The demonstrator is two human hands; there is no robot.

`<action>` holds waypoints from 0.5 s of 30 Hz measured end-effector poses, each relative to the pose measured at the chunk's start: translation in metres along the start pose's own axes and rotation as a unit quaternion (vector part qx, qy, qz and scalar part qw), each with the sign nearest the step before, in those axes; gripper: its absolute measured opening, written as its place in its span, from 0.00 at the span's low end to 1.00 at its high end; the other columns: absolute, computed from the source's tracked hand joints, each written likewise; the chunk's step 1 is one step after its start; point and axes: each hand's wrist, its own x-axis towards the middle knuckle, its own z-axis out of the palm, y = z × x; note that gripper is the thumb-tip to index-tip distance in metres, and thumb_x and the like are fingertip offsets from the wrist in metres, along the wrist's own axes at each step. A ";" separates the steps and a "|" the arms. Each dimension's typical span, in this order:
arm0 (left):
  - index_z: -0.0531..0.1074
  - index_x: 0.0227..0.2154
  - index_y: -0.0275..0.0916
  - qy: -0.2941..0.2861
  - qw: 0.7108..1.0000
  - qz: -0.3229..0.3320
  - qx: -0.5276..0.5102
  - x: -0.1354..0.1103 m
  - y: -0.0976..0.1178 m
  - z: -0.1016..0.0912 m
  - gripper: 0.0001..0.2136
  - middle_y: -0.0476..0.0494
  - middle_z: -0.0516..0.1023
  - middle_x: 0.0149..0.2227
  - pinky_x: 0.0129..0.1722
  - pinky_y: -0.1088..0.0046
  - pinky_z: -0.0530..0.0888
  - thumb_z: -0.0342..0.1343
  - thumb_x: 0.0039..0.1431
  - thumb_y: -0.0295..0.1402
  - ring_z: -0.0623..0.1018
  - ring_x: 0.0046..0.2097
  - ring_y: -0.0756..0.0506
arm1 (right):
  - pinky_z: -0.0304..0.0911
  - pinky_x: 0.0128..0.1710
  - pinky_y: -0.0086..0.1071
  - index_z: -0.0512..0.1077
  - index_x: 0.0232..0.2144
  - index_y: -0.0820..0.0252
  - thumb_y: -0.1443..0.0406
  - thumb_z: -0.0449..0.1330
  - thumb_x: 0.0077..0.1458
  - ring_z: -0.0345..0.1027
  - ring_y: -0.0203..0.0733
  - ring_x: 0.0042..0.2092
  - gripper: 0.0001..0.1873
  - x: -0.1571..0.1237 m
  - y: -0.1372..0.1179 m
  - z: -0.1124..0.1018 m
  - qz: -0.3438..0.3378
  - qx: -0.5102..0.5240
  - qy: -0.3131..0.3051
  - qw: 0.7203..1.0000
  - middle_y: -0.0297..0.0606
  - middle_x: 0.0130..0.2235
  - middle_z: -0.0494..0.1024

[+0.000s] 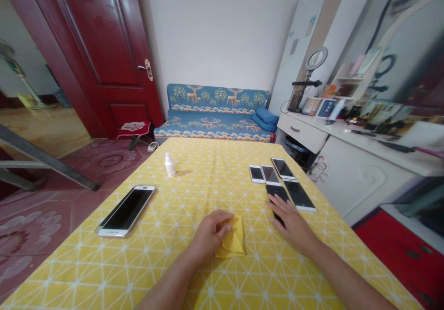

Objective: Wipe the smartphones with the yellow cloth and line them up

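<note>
My left hand (211, 230) is at the near middle of the table, its fingers curled on the left edge of a folded yellow cloth (235, 240). To the right, my right hand (289, 220) lies over a black phone (275, 190), fingers stretched out and apart across its screen; part of the phone is hidden beneath. Beyond and beside it lie a small white phone (256, 174), another white phone (270, 175), a phone with a pale frame (283, 168) and a larger white-edged phone (299, 195). All have dark screens facing up.
A large white phone (126, 210) lies alone at the table's left. Behind it stands a white spray bottle (169, 166). The yellow patterned tablecloth (194, 185) covers the table. A blue sofa (215, 116) is beyond the far edge; a white dresser (367, 162) stands at right.
</note>
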 end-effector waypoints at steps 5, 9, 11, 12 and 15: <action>0.77 0.42 0.41 0.004 1.000 -0.002 -0.008 -0.001 0.000 0.000 0.12 0.40 0.77 0.44 0.48 0.67 0.69 0.54 0.58 0.33 0.75 0.46 0.43 | 0.42 0.63 0.57 0.63 0.59 0.52 0.60 0.49 0.62 0.47 0.49 0.66 0.24 0.009 0.009 0.000 0.003 -0.006 -0.001 1.000 0.40 0.65 0.58; 0.77 0.42 0.41 0.002 1.000 -0.002 -0.005 -0.002 -0.001 0.000 0.12 0.40 0.77 0.44 0.49 0.67 0.69 0.54 0.57 0.33 0.75 0.47 0.43 | 0.41 0.64 0.55 0.62 0.60 0.53 0.60 0.48 0.62 0.46 0.48 0.67 0.25 0.017 0.017 0.000 0.004 -0.012 -0.006 1.000 0.40 0.65 0.58; 0.77 0.42 0.40 0.003 1.000 -0.002 -0.002 -0.002 -0.002 0.000 0.12 0.40 0.77 0.44 0.49 0.67 0.69 0.54 0.57 0.32 0.75 0.47 0.42 | 0.41 0.64 0.55 0.62 0.60 0.54 0.60 0.48 0.61 0.46 0.48 0.67 0.25 0.021 0.019 -0.001 0.000 -0.010 -0.004 1.000 0.40 0.65 0.58; 0.77 0.42 0.40 0.004 1.000 -0.003 -0.002 -0.001 -0.002 0.001 0.12 0.39 0.77 0.44 0.49 0.66 0.69 0.54 0.57 0.32 0.75 0.47 0.42 | 0.40 0.64 0.55 0.62 0.60 0.54 0.60 0.48 0.61 0.46 0.48 0.67 0.25 0.022 0.020 -0.001 0.000 -0.009 -0.003 1.000 0.41 0.65 0.58; 0.76 0.43 0.40 0.007 1.000 0.000 -0.007 -0.001 -0.003 0.001 0.12 0.40 0.77 0.45 0.49 0.66 0.69 0.54 0.57 0.31 0.75 0.47 0.43 | 0.40 0.64 0.56 0.63 0.59 0.54 0.60 0.48 0.62 0.47 0.48 0.66 0.24 0.025 0.020 -0.001 0.001 -0.006 -0.001 1.000 0.41 0.64 0.59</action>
